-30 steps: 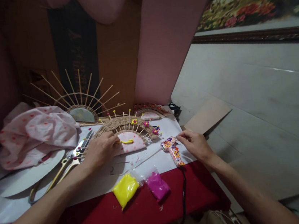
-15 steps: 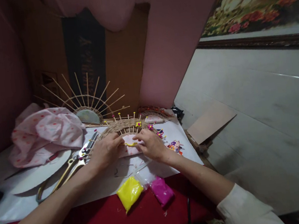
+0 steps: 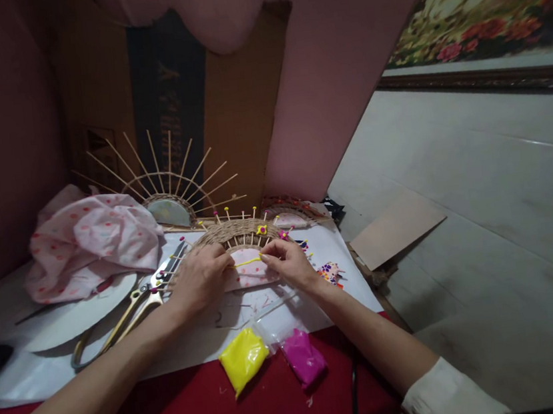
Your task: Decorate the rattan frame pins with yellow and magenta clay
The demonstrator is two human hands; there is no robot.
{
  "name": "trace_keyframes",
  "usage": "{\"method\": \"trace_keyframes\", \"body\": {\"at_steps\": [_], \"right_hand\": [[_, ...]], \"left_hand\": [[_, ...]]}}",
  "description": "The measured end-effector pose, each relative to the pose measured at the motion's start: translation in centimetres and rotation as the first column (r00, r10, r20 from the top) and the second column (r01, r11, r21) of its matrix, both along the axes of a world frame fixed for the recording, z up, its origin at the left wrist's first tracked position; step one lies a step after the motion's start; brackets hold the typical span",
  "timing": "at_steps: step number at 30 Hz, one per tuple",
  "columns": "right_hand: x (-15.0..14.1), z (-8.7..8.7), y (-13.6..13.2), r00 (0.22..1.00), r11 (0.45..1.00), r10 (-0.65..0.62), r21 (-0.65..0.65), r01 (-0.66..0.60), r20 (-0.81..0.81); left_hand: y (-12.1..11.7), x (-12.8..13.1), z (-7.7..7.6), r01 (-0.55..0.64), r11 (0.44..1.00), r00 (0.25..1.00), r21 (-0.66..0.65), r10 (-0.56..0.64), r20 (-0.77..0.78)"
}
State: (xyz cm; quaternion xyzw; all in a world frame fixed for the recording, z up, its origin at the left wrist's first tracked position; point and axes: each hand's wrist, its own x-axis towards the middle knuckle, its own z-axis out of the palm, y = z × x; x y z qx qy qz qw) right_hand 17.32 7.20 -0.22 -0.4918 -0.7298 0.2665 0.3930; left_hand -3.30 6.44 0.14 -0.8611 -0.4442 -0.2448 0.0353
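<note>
A thin yellow strand of what looks like soft clay [image 3: 247,262] stretches between my two hands. My left hand [image 3: 200,275] is closed on its left end, with the fingertips mostly hidden behind the knuckles. At the right end, my right hand [image 3: 291,263] pinches it between thumb and finger. Under and behind the strand lies a half-round woven piece [image 3: 232,231] with short sticks tipped in yellow and pink beads. Pink dotted fabric [image 3: 255,277] covers its flat centre. A yellow and pink flower [image 3: 262,229] sits on the woven band.
Scissors [image 3: 139,298] lie left of my hands beside crumpled dotted cloth [image 3: 94,239]. Nearer me are a yellow packet [image 3: 245,358] and a magenta packet [image 3: 303,358]. A second woven frame with long sticks [image 3: 169,212] stands behind, against a cardboard box [image 3: 244,103].
The yellow strand has become thinner and straighter as my hands moved slightly apart. The whole view has shifted a little, so things appear farther right.
</note>
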Motion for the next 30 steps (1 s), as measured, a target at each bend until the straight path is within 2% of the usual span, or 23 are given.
{"method": "trace_keyframes", "body": {"at_steps": [4,7,10,13,19,22,24,30], "right_hand": [[0.0,-0.6,0.0,0.990,0.999,0.006,-0.043,-0.012,-0.143],[-0.3,-0.3,-0.5,0.977,0.998,0.024,-0.057,-0.037,-0.211],[-0.7,0.3,-1.2,0.952,0.990,0.074,-0.093,-0.106,-0.296],[-1.1,1.0,-1.9,0.899,0.965,0.111,-0.171,-0.199,-0.424],[-1.3,1.0,-2.1,0.770,0.927,-0.017,-0.298,-0.227,-0.638],[-1.2,0.8,-2.1,0.715,0.902,-0.080,-0.355,-0.244,-0.694],[-1.2,0.7,-2.2,0.695,0.884,-0.080,-0.373,-0.281,-0.715],[-1.2,0.6,-2.3,0.716,0.886,0.006,-0.329,-0.327,-0.698]], "left_hand": [[-0.1,0.1,0.2,-0.012,1.000,1.000,0.021,0.012,0.020],[-0.4,0.5,0.6,0.033,0.999,0.994,0.043,-0.037,0.103],[-0.9,1.2,0.9,0.107,0.991,0.968,0.077,-0.121,0.219],[-1.4,2.0,0.9,0.099,0.989,0.951,0.109,-0.126,0.282],[-1.4,2.0,0.5,0.059,0.996,0.946,0.069,-0.077,0.314],[-1.2,1.8,0.3,0.058,0.998,0.938,0.022,-0.063,0.341],[-1.1,1.7,0.3,0.079,0.997,0.932,-0.002,-0.073,0.356],[-1.1,1.6,0.4,0.065,0.997,0.936,0.046,-0.077,0.343]]}}
